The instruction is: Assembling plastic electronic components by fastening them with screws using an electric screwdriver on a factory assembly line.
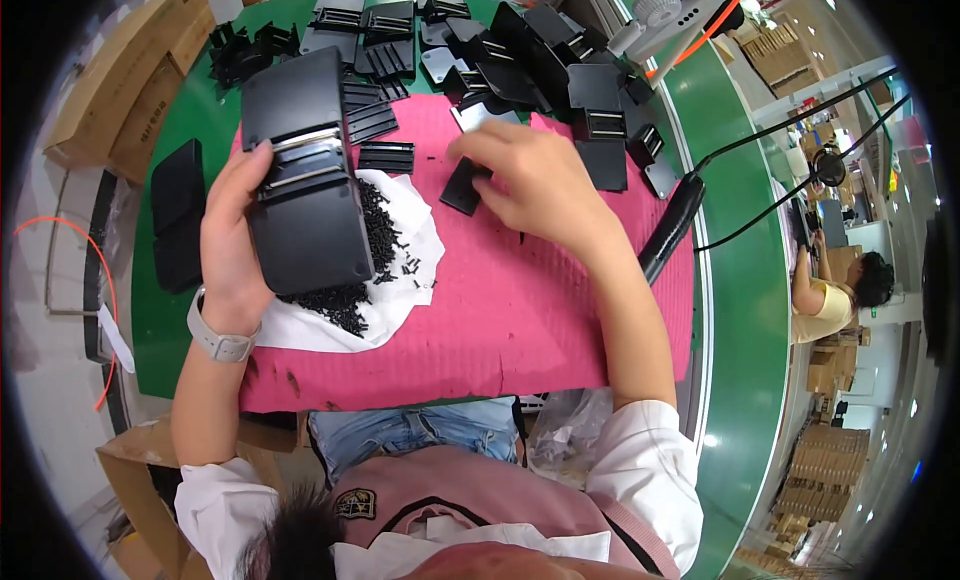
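My left hand (232, 230) grips a long black plastic holder (308, 215) made of two flat panels, with metal rods across its middle. It is held up over the left part of the pink mat (480, 320). My right hand (530, 180) has its fingers closed on a small black plate (464, 186) at the mat's middle. A silvery plate (484, 115) lies just beyond those fingers, partly covered by them. Beside the held holder, a heap of small black screws (378, 225) rests on a white cloth (425, 242). A ribbed black piece (386, 158) lies beyond the cloth.
Many similar black parts (600, 125) are piled along the far side of the green table (160, 340). Two black panels (178, 215) lie at the left. A black electric screwdriver (674, 225) with a cable lies at the right, near a green conveyor (740, 310). Cardboard boxes (120, 100) stand at far left.
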Demonstrator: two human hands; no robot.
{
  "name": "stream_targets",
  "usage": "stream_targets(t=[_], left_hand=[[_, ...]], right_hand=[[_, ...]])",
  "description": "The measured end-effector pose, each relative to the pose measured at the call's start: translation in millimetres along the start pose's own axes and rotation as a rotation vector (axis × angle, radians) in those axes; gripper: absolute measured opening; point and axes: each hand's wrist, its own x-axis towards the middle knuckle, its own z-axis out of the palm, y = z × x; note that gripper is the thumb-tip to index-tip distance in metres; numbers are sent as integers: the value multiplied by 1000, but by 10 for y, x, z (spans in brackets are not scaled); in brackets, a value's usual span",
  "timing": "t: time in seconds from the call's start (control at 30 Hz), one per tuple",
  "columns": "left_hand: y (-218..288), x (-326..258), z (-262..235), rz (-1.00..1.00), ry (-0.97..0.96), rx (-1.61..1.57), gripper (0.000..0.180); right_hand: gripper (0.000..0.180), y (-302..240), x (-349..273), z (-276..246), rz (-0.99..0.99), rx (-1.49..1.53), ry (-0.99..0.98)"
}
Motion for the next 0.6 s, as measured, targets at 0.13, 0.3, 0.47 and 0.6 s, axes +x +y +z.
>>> stream_targets(t=[0.13,0.3,0.47,0.6], left_hand=[[-69,-16,11,50,-54,74,22],[-126,-12,77,139,-32,344,28],[-225,-2,48,40,-215,375,34],[-280,-15,8,8,-327,457,37]], right_hand=[[29,103,-109,143,-195,152,-59],[26,65,-77,53,-24,174,-53],[31,-232,6,-24,-298,405,361],[30,-424,-1,82,-296,383,347]])
